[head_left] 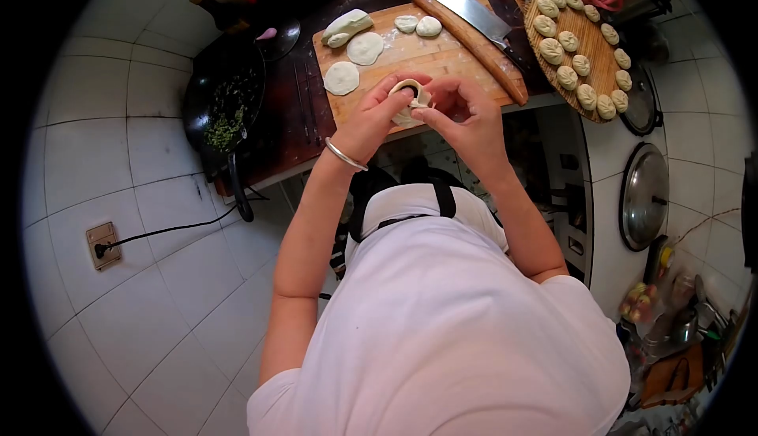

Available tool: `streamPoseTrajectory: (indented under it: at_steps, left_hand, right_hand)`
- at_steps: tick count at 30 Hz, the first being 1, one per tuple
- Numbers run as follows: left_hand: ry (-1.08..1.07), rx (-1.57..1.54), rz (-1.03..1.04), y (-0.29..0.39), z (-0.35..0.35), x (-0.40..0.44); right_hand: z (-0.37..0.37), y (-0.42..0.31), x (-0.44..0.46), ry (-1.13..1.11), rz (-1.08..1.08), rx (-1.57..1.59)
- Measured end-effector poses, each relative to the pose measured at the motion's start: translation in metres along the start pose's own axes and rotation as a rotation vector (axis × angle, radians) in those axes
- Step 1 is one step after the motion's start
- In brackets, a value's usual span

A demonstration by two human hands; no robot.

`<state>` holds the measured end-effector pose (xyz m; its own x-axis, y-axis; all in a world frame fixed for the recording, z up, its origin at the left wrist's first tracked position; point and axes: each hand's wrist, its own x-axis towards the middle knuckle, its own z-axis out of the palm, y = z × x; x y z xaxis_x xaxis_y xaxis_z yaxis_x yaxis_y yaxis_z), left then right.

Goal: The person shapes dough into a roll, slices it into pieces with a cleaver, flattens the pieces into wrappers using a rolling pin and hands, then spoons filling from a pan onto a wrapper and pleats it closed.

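A partly gathered dough bun [421,100] is held between both hands above the near edge of the cutting board. Its top is open, and the inside looks dark. My left hand [371,117], with a silver bangle at the wrist, cups the bun with the thumb at its opening. My right hand [472,120] pinches the dough rim from the right. On the wooden board [395,53] lie two flat dough wrappers [342,78], a thick dough roll [348,27] and two small dough pieces [428,26]. A rolling pin [474,48] lies along the board's right side.
A cleaver [476,14] lies beyond the rolling pin. A woven tray [596,56] at right carries several pleated buns. At left stands a dark pan [207,112] with chopped greens, its cord plugged into a wall socket [103,247]. Chopsticks [305,104] lie beside the pan.
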<state>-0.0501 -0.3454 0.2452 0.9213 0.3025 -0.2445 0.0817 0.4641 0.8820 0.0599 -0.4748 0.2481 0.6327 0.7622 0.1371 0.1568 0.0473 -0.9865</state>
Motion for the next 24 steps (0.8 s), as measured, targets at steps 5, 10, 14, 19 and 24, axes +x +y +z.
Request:
streamPoseTrajectory:
  at_steps: [5,10,14,19,24]
  left_hand:
    - [-0.054,0.085,-0.089,0.01,-0.006,0.002]
    - [-0.096,0.242,-0.218,0.027,-0.007,0.001]
    - [-0.169,0.459,-0.114,0.03,-0.008,0.012]
    - [-0.001,0.203,-0.081,0.019,-0.01,0.024]
    - [-0.022,-0.038,-0.097,0.006,-0.004,0.027]
  right_hand:
    - [-0.005,0.011,0.006,-0.062,-0.168,-0.117]
    - [-0.012,0.007,0.009,-0.199,-0.26,-0.182]
    - [-0.012,0.005,0.013,-0.168,-0.046,0.007]
    - [-0.004,0.02,0.014,0.008,0.009,0.05]
    - [-0.006,0.023,0.014,-0.07,0.141,0.13]
